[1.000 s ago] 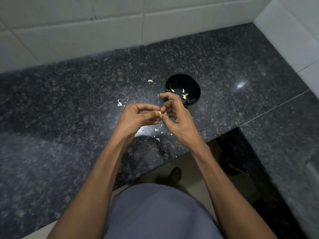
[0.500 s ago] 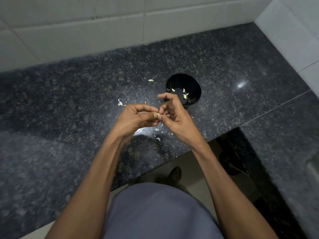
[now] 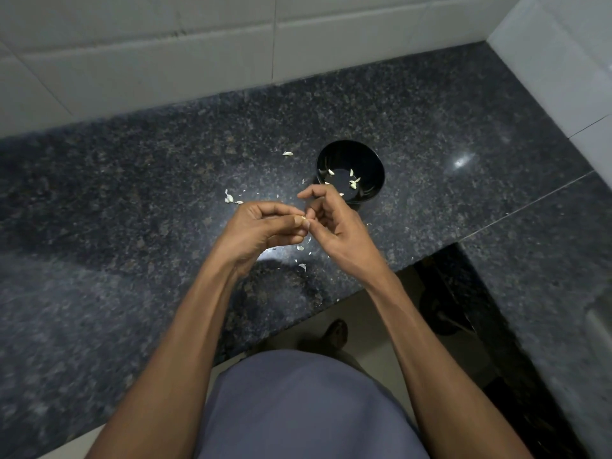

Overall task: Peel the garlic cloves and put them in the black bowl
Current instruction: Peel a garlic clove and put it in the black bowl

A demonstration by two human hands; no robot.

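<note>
Granite countertop [image 3: 430, 134], dark and speckled, fills most of the view under a wall of pale tiles [image 3: 212, 61], and the black bowl [image 3: 376, 167] stands on it just beyond the hands, with several pale cloves [image 3: 353, 183] already lying in its bottom. Nearer the counter's front edge the two hands meet above the stone: the left hand [image 3: 261, 231] has its fingers curled in, with thumb and forefinger pinching a small garlic clove [image 3: 305, 222], and the right hand [image 3: 334, 226] is curled too, its fingertips [image 3: 310, 226] nipping at the clove's exposed end while the forefinger arches over toward the bowl. Peeling looks to be the step in hand, and doing it well probably means that the left hand keeps the clove firm but unsquashed while the right catches a loose edge of skin with a nail and draws it away along the clove's length (how much skin remains on it is too small to tell). Bits of papery peel [image 3: 300, 248] lie scattered on the counter beneath the hands, more [image 3: 228, 197] off to the left, and one scrap [image 3: 287, 154] sits beside the bowl; working low over the stone should keep such flakes out of the bowl, which sits close enough for a short drop once the clove is bare.
</note>
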